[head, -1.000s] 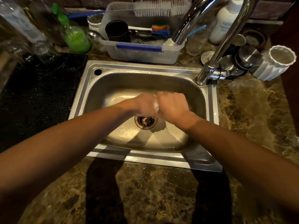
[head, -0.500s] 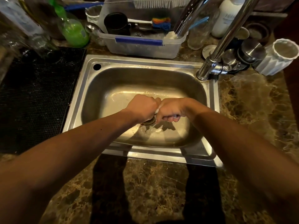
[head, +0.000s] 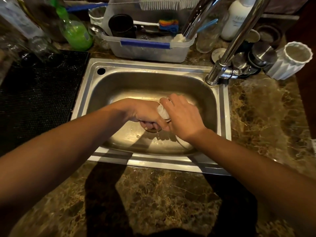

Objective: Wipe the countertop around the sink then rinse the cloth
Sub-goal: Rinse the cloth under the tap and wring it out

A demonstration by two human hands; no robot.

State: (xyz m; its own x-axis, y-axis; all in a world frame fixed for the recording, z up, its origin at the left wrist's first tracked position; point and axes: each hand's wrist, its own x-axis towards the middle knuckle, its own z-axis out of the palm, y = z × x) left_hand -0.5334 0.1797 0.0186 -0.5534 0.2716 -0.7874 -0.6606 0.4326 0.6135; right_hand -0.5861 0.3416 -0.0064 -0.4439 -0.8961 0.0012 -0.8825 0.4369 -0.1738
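hands: both (head: 147, 115) (head: 183, 117) clamped on cloth (head: 162, 112) | over sink (head: 153, 65) | bottle (head: 236, 17) label unreadable

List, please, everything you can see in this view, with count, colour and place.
sink: one, steel, centre
tap: one, chrome, sink's back right
plastic tub: one, clear, behind sink
black cup: one, in tub
green bottle: one, back left
mat: one, black, left of sink
white bottle: one, back right
ribbed cup: one, white, far right
countertop: brown marble
cloth: one, white, between hands
left hand: grip on cloth
right hand: grip on cloth
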